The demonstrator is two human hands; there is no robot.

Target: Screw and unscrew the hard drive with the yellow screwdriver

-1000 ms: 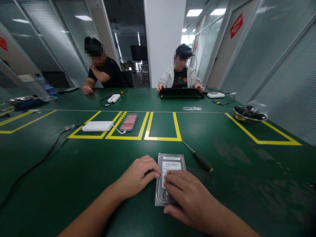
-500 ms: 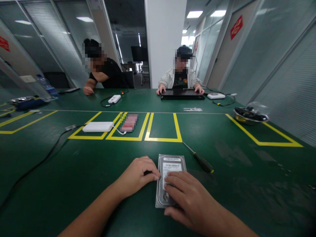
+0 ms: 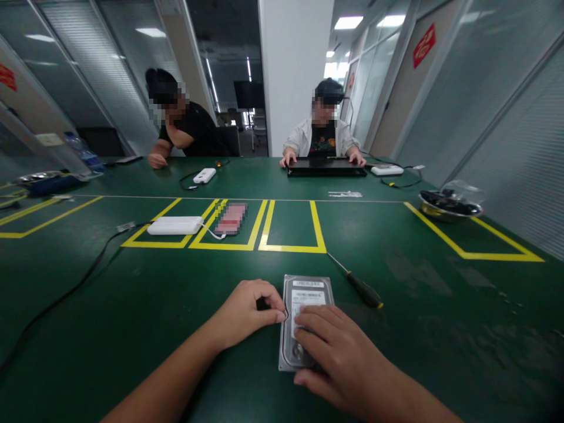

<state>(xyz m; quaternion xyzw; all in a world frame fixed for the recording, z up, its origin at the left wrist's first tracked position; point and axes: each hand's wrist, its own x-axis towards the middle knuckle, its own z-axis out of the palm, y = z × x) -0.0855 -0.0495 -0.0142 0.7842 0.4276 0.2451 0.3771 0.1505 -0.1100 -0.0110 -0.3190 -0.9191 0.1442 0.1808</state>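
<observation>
A silver hard drive (image 3: 288,352) with a white label lies flat on the green table in front of me. My right hand (image 3: 332,343) lies over its right side, fingers across the label and thumb down by the near edge, holding it. At the drive's left edge, my left hand (image 3: 253,311) has thumb and index finger pinched together. Whatever may be between those fingertips is too small to make out. Beyond the drive to the right rests a screwdriver (image 3: 363,289) with a dark handle, its tip pointing away towards the yellow tape.
Yellow tape (image 3: 291,249) marks several boxes on the table. A white power bank (image 3: 175,225) with a black cable and a blurred pink phone (image 3: 231,218) lie left. A metal bowl (image 3: 449,211) stands right. Two people sit opposite, one holding a black laptop-like slab (image 3: 326,167).
Both hands stay at the hard drive almost unmoved. My left fingertips shift very slightly at its edge. The view drifts a little.
</observation>
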